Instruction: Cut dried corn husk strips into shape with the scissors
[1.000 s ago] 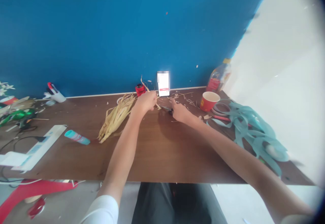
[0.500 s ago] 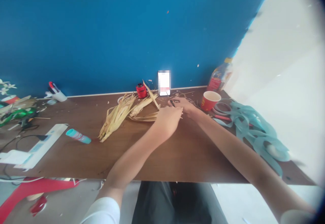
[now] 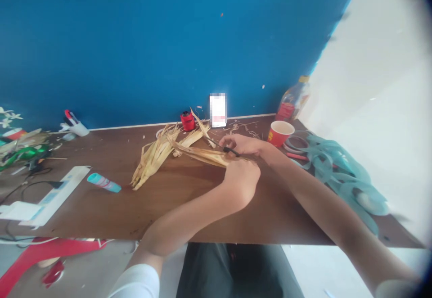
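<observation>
My left hand (image 3: pixel 243 176) is closed around the near end of a strip of dry corn husk (image 3: pixel 202 154), with its back towards me and its fingertips hidden. The strip's loose end points left, over the other husks. Just beyond, my right hand (image 3: pixel 243 144) grips a slim black tool (image 3: pixel 228 150), which looks like small scissors. That tool lies across the husk, close to my left hand; whether its blades are apart I cannot tell. A larger bundle of dry corn husks (image 3: pixel 157 156) rests on the table to the left, beside a paler husk piece (image 3: pixel 192 139).
Against the blue wall stand a lit phone (image 3: pixel 218 110) and a red container (image 3: pixel 187 121). To the right are a red paper cup (image 3: pixel 281 133), a plastic bottle (image 3: pixel 293 100) and tangled teal ribbon (image 3: pixel 347 167). A glue stick (image 3: pixel 104 182) and power strip (image 3: pixel 56 196) lie left.
My left hand has moved right and nearer to me, drawing the husk strip along. My right hand has shifted slightly nearer, and more of the black tool shows.
</observation>
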The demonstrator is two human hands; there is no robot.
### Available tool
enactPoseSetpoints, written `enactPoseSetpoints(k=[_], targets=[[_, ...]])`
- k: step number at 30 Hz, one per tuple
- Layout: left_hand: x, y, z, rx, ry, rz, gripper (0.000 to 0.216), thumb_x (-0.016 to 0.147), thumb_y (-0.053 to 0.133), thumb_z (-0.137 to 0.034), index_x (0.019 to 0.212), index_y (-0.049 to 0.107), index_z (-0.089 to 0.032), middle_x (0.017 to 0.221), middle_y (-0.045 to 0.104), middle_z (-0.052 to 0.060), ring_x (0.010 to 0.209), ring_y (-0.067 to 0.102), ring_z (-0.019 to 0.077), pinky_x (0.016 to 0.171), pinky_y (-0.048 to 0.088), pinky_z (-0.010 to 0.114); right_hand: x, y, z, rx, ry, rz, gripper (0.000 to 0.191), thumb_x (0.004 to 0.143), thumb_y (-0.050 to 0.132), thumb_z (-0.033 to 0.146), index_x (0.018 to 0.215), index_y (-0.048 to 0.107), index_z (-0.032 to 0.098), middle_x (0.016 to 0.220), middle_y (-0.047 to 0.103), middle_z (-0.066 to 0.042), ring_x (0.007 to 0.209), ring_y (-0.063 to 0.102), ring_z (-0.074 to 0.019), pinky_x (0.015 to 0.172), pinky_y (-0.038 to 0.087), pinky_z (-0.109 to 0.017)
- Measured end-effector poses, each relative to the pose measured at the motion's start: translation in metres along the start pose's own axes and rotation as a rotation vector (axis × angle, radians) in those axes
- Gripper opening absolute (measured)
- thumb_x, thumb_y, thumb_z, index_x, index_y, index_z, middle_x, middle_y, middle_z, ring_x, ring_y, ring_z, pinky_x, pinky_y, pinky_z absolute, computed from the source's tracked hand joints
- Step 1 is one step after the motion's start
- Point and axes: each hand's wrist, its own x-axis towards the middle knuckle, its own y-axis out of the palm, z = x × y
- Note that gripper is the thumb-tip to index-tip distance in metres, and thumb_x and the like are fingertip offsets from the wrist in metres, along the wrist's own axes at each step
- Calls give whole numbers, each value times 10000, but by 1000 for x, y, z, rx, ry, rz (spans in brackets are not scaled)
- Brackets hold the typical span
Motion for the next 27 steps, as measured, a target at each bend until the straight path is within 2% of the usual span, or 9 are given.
enactPoseSetpoints(k=[2, 5, 7, 9, 12, 15, 20, 23, 27], targets=[[-3, -2, 1, -15, -11, -36, 328, 878, 557, -156, 1169, 659, -46, 968, 706, 260, 934, 710, 332, 719, 535, 366, -2, 2, 5, 136, -84, -42, 596, 542, 790, 203, 1114, 623, 200, 749, 682, 12, 632, 603, -133, 585, 469, -228], [1, -11, 15, -96, -23, -38, 417, 938, 501, -376, 1152, 663, -57, 974, 710, 250, 968, 698, 342, 761, 520, 374, 3, 7, 5, 286, -211, -286, 618, 573, 782, 250, 1154, 580, 194, 739, 668, 19, 627, 598, -135, 594, 473, -242], [9, -18, 36, -148, -80, 3, 377, 947, 467, -388, 1002, 711, -107, 921, 723, 212, 968, 696, 333, 797, 502, 364, 11, 9, -2, 294, -251, -517, 569, 584, 758, 270, 1117, 576, 189, 711, 647, 25, 625, 589, -142, 591, 475, -256], [23, -22, 63, -216, -167, -31, 371, 939, 466, -408, 899, 706, -128, 820, 720, 181, 931, 696, 323, 799, 488, 354, 21, 11, -13, 248, -268, -708, 500, 589, 730, 290, 1056, 592, 177, 703, 638, 16, 623, 575, -146, 574, 463, -259], [45, -18, 105, -385, -297, -84, 449, 938, 437, -497, 882, 676, -122, 667, 686, 134, 745, 701, 271, 749, 489, 336, 32, 13, -29, 288, -291, -852, 451, 611, 697, 337, 1020, 580, 187, 681, 612, 28, 589, 551, -137, 550, 459, -256], [67, -1, 133, -695, -320, -23, 487, 925, 434, -558, 965, 643, -120, 667, 694, 109, 579, 669, 219, 630, 492, 306, 35, 16, -36, 259, -294, -902, 442, 650, 678, 379, 1041, 564, 205, 709, 630, 20, 600, 566, -142, 566, 485, -264], [98, 37, 145, -1020, -233, -148, 368, 909, 505, -438, 1065, 634, -131, 768, 720, 99, 637, 665, 197, 613, 493, 279, 34, 18, -38, 256, -278, -929, 467, 656, 680, 380, 1070, 554, 203, 747, 656, 8, 609, 586, -146, 562, 504, -266], [113, 57, 146, -1100, -159, -367, 308, 898, 533, -375, 1026, 656, -123, 893, 720, 100, 775, 655, 189, 703, 491, 270, 35, 16, -41, 318, -260, -932, 500, 643, 695, 409, 1070, 540, 202, 733, 646, 17, 582, 580, -141, 531, 507, -261], [125, 76, 144, -1044, -164, -625, 319, 934, 482, -408, 864, 624, -131, 832, 665, 63, 802, 591, 167, 747, 448, 253, 38, 14, -46, 346, -249, -959, 501, 647, 697, 434, 1059, 530, 203, 745, 651, 12, 577, 579, -138, 515, 512, -259]])
